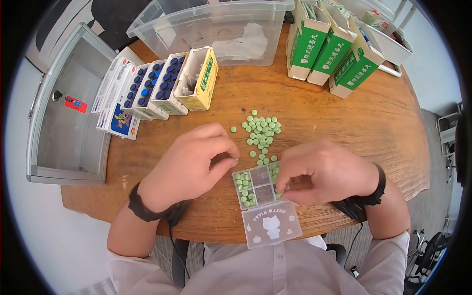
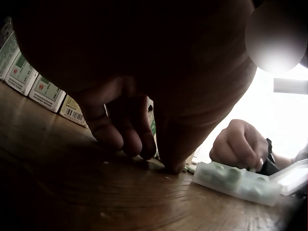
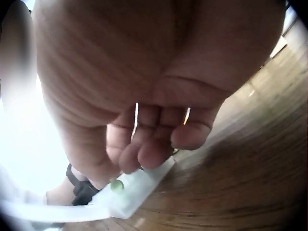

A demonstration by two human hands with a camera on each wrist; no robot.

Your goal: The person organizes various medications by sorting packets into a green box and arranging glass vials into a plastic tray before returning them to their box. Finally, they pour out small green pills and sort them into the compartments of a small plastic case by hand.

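My left hand (image 1: pixel 196 157) is left of the pill box, thumb and index fingertips brought together close over the table; I cannot tell whether a pill is between them. My right hand (image 1: pixel 319 172) is over the right side of the box, fingers curled, pinching a small round green pill (image 3: pixel 117 185) at the thumb tip. The clear pill box (image 1: pixel 262 194) has its Hello Kitty lid (image 1: pixel 270 225) folded open toward me. Green pills (image 1: pixel 243 182) lie in its left compartments; its middle ones show bare. Loose green pills (image 1: pixel 263 130) are scattered beyond the box.
Boxes of blue-capped vials (image 1: pixel 167 81) and a yellow carton (image 1: pixel 205 83) stand at the back left, beside a glass-fronted cabinet (image 1: pixel 69 108). A clear plastic bin (image 1: pixel 211 39) is at the back. Green-and-white cartons (image 1: pixel 356 69) stand back right.
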